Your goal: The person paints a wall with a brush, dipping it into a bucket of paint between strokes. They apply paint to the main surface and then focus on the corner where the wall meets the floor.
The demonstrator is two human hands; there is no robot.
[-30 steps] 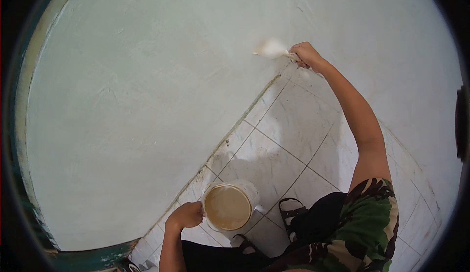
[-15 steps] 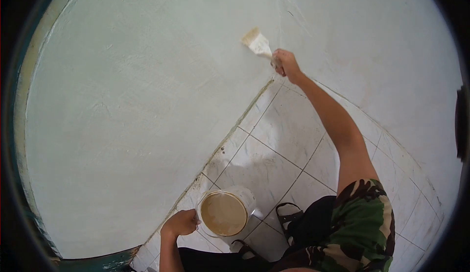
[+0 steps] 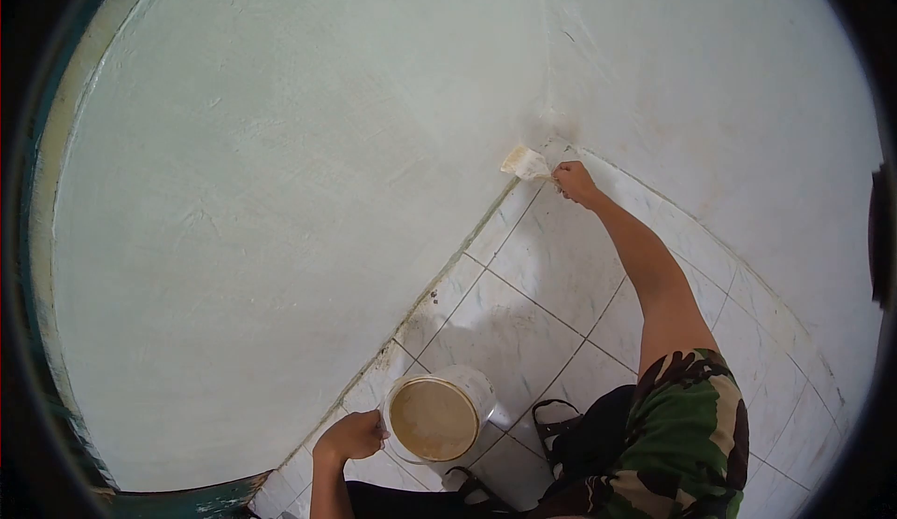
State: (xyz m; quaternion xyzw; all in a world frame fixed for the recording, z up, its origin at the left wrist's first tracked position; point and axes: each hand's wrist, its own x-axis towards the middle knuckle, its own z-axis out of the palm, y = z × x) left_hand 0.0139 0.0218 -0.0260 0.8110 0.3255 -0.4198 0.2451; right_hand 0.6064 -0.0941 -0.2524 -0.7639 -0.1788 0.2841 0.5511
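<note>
Both hands grip: right hand (image 3: 573,183) outstretched holds brush (image 3: 524,163), left hand (image 3: 353,436) holds bucket (image 3: 439,415).

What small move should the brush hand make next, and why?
Probably a short stroke up the wall from the corner: the right hand holds the paintbrush at the wall's foot beside the floor tiles, while the left hand grips the paint bucket.

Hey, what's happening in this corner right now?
A person is painting a pale wall. The right hand holds a paintbrush low at the corner where the wall meets the tiled floor. The left hand grips the rim of a paint bucket standing on the tiles.
</note>
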